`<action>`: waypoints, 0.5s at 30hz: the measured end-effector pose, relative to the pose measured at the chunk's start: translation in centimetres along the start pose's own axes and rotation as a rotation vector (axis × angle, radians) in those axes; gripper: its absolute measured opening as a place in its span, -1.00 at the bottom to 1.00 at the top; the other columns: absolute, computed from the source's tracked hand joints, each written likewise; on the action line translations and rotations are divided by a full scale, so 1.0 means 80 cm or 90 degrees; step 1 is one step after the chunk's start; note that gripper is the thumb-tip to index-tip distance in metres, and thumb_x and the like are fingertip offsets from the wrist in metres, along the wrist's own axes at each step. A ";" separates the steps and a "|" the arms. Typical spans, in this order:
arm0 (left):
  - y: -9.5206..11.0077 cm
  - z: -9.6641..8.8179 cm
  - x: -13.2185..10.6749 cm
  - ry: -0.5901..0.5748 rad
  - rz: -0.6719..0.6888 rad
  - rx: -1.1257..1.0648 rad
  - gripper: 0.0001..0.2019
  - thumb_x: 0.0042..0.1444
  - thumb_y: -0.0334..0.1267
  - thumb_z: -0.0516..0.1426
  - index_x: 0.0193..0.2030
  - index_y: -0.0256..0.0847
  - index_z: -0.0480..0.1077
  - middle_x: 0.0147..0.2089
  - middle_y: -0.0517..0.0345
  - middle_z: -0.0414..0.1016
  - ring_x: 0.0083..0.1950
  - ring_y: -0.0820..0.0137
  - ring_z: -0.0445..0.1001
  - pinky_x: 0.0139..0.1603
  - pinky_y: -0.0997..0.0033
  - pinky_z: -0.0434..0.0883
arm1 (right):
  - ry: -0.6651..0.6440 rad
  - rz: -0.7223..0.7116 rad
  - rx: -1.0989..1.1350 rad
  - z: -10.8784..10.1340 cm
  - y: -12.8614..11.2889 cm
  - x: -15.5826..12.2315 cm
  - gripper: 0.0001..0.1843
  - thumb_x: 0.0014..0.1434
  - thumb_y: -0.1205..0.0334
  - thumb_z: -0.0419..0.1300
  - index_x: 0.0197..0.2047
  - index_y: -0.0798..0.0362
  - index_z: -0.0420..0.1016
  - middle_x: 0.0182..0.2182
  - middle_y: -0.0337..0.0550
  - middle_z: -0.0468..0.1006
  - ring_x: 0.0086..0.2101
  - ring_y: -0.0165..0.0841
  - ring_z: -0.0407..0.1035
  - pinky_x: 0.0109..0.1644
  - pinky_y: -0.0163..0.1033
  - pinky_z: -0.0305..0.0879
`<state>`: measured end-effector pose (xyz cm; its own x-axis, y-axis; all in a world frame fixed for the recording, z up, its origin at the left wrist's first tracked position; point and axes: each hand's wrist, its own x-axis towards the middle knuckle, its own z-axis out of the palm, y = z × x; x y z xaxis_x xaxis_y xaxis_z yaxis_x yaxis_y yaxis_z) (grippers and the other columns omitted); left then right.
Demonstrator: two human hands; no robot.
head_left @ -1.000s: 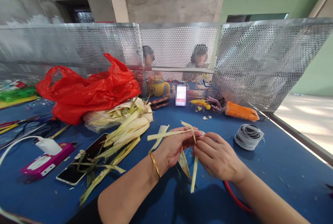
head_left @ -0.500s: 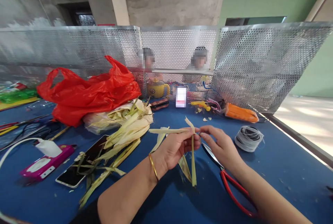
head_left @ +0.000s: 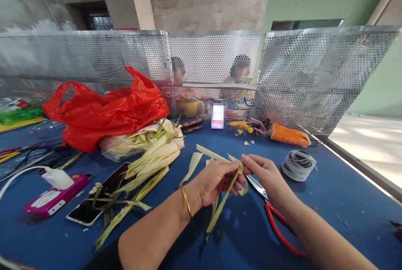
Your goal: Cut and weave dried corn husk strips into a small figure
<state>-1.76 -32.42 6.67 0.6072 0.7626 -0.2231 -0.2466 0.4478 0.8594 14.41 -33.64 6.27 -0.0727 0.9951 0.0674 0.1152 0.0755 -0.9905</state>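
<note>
My left hand (head_left: 216, 182) is closed in a pinch on pale green corn husk strips (head_left: 221, 211). One strip hangs down toward the table and another sticks out to the upper left. My right hand (head_left: 264, 173) meets it at the fingertips, thumb and forefinger pinched on the husk where the strips cross. The exact fold between the fingers is partly hidden. Under my right hand lie scissors (head_left: 279, 224) with red handles, partly covered by the wrist. A loose husk piece (head_left: 192, 167) rests just beyond my left hand.
At left, a husk pile (head_left: 153, 161) overlaps a phone (head_left: 94, 207), near a purple power strip (head_left: 56, 196) and red plastic bag (head_left: 109, 106). A wire coil (head_left: 298, 165) sits at right. A perforated metal screen (head_left: 216, 60) stands behind; two people are beyond it.
The hanging strip has swung from upright to slanting down-left, and the upper strip now tilts. My right fingers have closed onto the husk at my left fingertips.
</note>
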 end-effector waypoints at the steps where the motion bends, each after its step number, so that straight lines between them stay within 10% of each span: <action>1: -0.001 0.002 0.000 0.004 0.000 0.017 -0.73 0.08 -0.14 0.20 -0.34 -0.38 0.49 -0.46 0.07 0.47 -0.53 0.50 0.40 -0.53 0.53 0.32 | -0.022 0.025 0.044 0.002 0.001 -0.001 -0.56 0.08 -0.15 0.21 -0.51 0.08 0.37 -0.62 -0.29 0.38 -0.53 -0.41 0.28 -0.37 -0.29 0.19; 9: -0.007 0.003 0.003 0.035 0.015 0.079 -0.77 -0.04 -0.18 0.27 -0.38 -0.36 0.52 -0.54 0.16 0.43 -0.58 0.55 0.33 -0.57 0.55 0.25 | 0.046 -0.016 0.152 0.010 0.000 -0.006 -0.65 -0.03 -0.02 0.33 -0.51 0.06 0.35 -0.62 -0.32 0.35 -0.55 -0.43 0.25 -0.37 -0.27 0.20; 15: -0.008 0.001 0.004 0.025 0.008 0.090 -0.74 -0.04 -0.16 0.28 -0.35 -0.37 0.54 -0.53 0.16 0.42 -0.57 0.54 0.34 -0.56 0.55 0.28 | 0.141 -0.074 -0.051 0.003 0.002 -0.002 -0.60 0.07 -0.09 0.22 -0.55 0.07 0.35 -0.62 -0.31 0.29 -0.53 -0.44 0.18 -0.41 -0.30 0.13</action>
<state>-1.32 -32.52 6.10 0.5736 0.7869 -0.2275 -0.1432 0.3698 0.9180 14.17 -33.79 6.07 0.1277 0.9687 0.2129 0.1969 0.1856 -0.9627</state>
